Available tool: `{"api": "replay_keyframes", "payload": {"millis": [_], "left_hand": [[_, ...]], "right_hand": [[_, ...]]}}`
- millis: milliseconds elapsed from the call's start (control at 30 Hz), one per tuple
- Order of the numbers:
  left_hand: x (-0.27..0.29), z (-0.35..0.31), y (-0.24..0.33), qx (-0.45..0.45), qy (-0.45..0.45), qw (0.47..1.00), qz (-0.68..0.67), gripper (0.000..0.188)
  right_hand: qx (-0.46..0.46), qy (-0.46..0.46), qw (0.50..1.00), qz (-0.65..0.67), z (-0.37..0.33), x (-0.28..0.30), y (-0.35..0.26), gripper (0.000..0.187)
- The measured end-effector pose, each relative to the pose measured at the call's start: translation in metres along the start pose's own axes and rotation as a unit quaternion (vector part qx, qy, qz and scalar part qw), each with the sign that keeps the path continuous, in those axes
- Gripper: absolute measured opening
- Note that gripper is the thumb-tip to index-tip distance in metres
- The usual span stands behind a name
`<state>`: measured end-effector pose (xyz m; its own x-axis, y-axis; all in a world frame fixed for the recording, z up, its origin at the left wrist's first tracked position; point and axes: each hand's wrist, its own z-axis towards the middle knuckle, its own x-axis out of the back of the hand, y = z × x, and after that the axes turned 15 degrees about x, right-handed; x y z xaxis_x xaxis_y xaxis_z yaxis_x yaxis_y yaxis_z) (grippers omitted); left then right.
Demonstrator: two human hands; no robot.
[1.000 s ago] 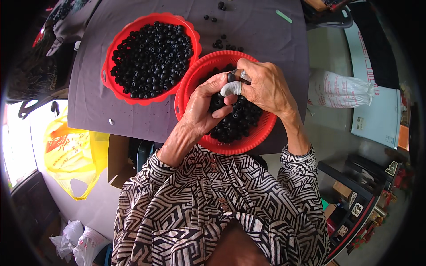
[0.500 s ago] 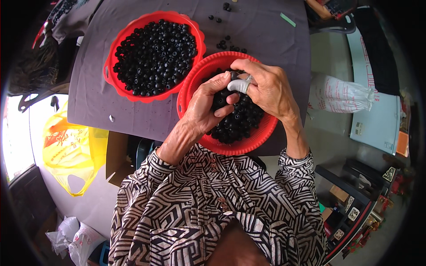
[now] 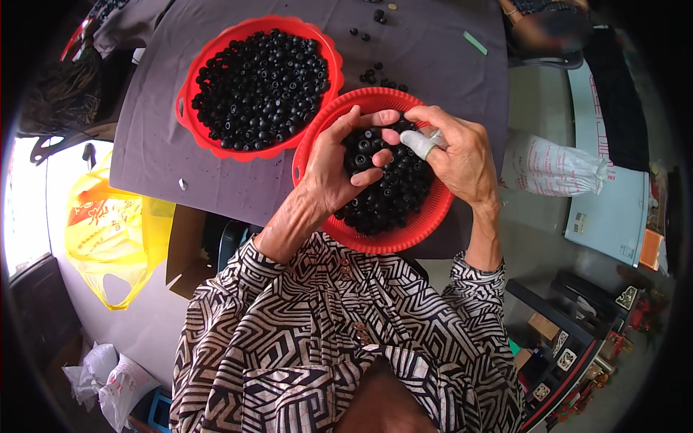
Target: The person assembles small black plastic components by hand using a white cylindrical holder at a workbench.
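- The near basket (image 3: 328, 141) sits on the grey cloth (image 3: 166, 144), just beside the far basket (image 3: 189, 85); both hold black beads.
- Since a second ago the hands have stayed over the near basket, shifting only slightly: the bead handling goes on.
- Left hand (image 3: 336, 162) cups beads (image 3: 390, 195), fingers curled.
- Right hand (image 3: 462, 155), one fingertip taped, pinches together; the piece it holds is too small to tell.

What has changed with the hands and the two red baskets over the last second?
Little. The left hand has spread its fingers over the black parts in the near red basket, while the right hand, one finger taped white, still meets it above the pile; whether either pinches a part is unclear. Both stayed over that basket. The far red basket and yellow bag stayed as they were.
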<state>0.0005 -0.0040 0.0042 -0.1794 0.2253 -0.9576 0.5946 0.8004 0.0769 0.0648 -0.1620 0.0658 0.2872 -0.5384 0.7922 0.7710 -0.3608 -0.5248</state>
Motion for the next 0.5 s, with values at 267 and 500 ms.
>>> {"api": "replay_keyframes", "payload": {"millis": [267, 500], "left_hand": [[-0.002, -0.002, 0.001, -0.009, 0.060, 0.995, 0.084, 0.033], [0.001, -0.003, 0.001, 0.015, 0.096, 0.989, 0.113, 0.027]], "right_hand": [[0.003, -0.098, 0.992, 0.079, 0.020, -0.013, 0.002, 0.017], [-0.054, -0.168, 0.966, 0.189, 0.024, -0.028, 0.018, 0.030]]}}
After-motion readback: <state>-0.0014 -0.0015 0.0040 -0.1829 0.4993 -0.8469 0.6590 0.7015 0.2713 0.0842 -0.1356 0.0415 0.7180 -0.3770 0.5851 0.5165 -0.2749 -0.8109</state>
